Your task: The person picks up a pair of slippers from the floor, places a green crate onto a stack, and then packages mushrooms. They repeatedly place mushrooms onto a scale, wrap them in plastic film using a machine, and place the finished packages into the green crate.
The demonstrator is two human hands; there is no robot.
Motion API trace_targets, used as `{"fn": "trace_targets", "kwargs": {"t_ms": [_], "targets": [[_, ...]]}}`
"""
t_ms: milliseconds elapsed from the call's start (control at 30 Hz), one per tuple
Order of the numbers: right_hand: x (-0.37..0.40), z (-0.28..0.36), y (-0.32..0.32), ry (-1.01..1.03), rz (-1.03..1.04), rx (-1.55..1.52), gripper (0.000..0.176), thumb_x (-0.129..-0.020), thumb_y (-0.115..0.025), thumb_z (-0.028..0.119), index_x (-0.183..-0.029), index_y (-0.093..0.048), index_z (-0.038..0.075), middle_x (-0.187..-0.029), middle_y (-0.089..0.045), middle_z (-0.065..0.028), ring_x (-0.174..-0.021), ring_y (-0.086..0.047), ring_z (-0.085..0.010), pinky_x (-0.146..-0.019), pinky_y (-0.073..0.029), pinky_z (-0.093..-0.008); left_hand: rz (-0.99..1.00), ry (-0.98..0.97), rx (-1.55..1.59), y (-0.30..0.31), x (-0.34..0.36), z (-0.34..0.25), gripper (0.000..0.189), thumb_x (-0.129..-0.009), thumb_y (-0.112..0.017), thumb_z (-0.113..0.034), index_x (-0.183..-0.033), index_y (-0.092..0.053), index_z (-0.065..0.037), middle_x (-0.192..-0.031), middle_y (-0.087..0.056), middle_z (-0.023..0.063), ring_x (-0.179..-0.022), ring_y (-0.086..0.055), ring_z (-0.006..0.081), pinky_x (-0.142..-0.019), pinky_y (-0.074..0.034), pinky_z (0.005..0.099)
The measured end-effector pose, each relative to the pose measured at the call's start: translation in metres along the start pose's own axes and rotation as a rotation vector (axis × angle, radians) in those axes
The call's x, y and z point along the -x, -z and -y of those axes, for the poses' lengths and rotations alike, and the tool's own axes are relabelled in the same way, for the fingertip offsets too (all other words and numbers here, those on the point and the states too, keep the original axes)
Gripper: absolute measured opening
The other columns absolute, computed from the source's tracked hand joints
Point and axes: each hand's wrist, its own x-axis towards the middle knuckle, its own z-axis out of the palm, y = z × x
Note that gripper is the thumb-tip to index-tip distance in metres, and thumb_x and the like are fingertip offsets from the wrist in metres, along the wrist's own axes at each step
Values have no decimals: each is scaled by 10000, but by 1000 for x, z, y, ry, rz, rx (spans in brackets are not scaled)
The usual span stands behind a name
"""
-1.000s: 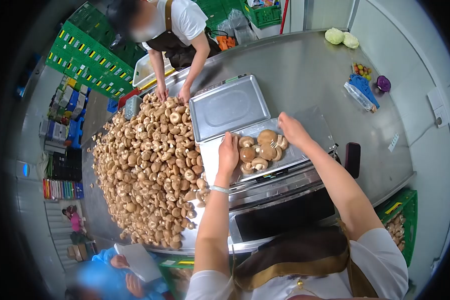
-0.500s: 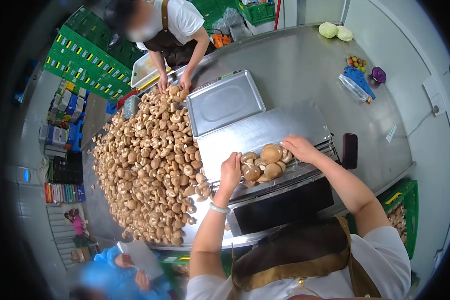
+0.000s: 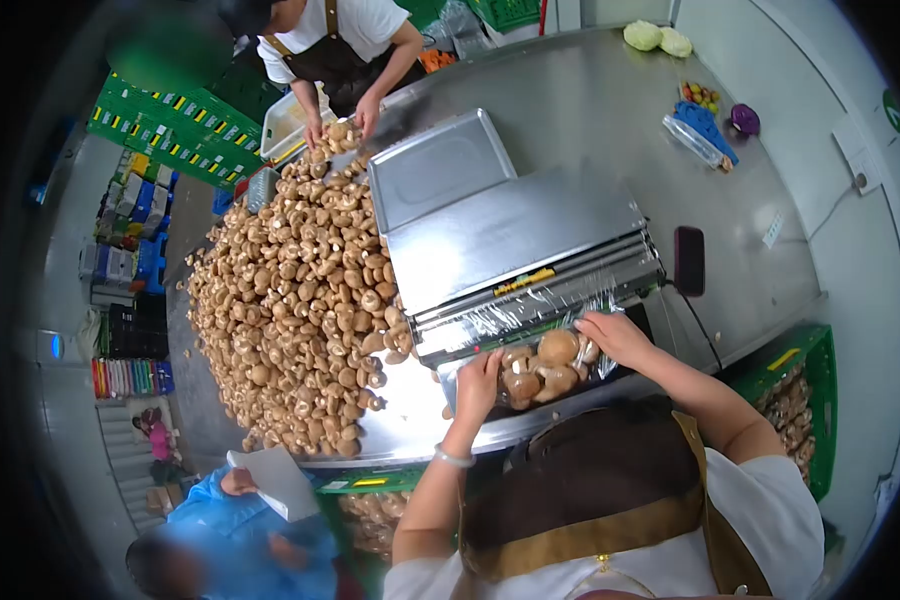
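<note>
A pack of shiitake mushrooms (image 3: 555, 372) lies under clear plastic film in front of me, at the near side of a metal film-wrapping machine (image 3: 520, 240). My left hand (image 3: 478, 384) is closed on the pack's left end. At its right end, my right hand (image 3: 615, 338) is closed too, with the fingertips at the film's edge. Clear film (image 3: 530, 318) stretches in wrinkles from the machine's front bar to the pack. Whether a tray lies under the mushrooms is hard to make out.
Left of the machine is a large heap of loose mushrooms (image 3: 300, 310). A metal tray (image 3: 440, 170) rests behind the machine, a dark phone (image 3: 689, 261) to its right. Across the table, a co-worker's hands (image 3: 340, 125) hold mushrooms. Another person in blue (image 3: 240, 530) holds white paper. A green crate (image 3: 820, 420) stands right.
Both my hands have brought the mushroom pack off the machine toward my body, and film now stretches behind it. The co-worker opposite has lifted mushrooms from the heap. The view has shifted slightly.
</note>
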Motion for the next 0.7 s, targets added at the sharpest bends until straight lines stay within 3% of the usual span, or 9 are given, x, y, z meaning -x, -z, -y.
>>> {"fn": "trace_targets", "kwargs": {"t_ms": [33,100,133,233,367,433,500,600,700], "targets": [[6,-8,-8,-83,12,53,377,-997,-534,346,-860,-605,2,-752,-639,-232,-721,-644,-427,-663,-502,-496,-11,2,-85,-14,-1,15,321,-957,-631,-274,-851,-668,26,-651,-623,202,-546,-587,316,-566,-459,385],[11,-26,-17,-248,34,158,368,-985,-545,356,-875,-619,13,-796,-657,-249,-768,-633,-460,-691,-502,-521,-110,-43,-153,-33,4,27,299,-937,-658,-260,-847,-671,25,-682,-657,199,-600,-646,341,-578,-477,382],[16,-35,-21,-262,14,230,338,-975,-557,368,-914,-613,40,-796,-666,-235,-794,-651,-431,-718,-511,-501,-203,-20,-84,-39,11,24,270,-919,-686,-233,-859,-665,29,-727,-680,206,-648,-674,352,-586,-490,379],[36,-28,-19,-363,-82,64,293,-974,-558,347,-1006,-575,56,-767,-662,-219,-798,-654,-425,-713,-506,-494,-343,81,165,-47,35,38,182,-927,-680,-132,-980,-557,-9,-738,-626,88,-625,-563,155,-595,-450,302],[50,-43,-38,-323,-231,-93,205,-965,-584,206,-1073,-500,54,-700,-631,-180,-686,-629,-399,-614,-455,-472,-381,5,241,-56,60,63,221,-923,-678,-96,-991,-483,-17,-749,-510,36,-633,-473,145,-605,-424,297],[62,-36,-26,-259,-337,-327,167,-950,-590,82,-1085,-496,48,-601,-544,-75,-542,-515,-142,-521,-386,-321,-418,-22,151,-39,57,60,233,-923,-676,-81,-975,-453,-34,-733,-444,5,-616,-411,113,-576,-385,274],[92,-14,7,-303,-420,-375,151,-952,-583,56,-1072,-491,47,-582,-494,-33,-545,-434,-75,-507,-350,-290,-387,-54,346,-20,55,40,232,-913,-678,-53,-930,-447,-52,-716,-401,-11,-612,-348,68,-536,-324,245],[142,-20,17,-337,-590,-314,119,-964,-561,40,-1058,-488,50,-577,-486,-42,-526,-425,-78,-498,-355,-297,-262,-106,37,-24,57,41,181,-905,-680,-65,-959,-507,-57,-742,-526,42,-603,-506,140,-534,-409,300],[172,-75,-18,-541,-667,-63,111,-971,-559,52,-1059,-491,51,-620,-546,-90,-532,-530,-158,-526,-411,-323,-164,-303,-387,-65,41,54,202,-875,-659,-60,-1056,-571,-63,-815,-611,85,-669,-620,224,-574,-483,350]]}}
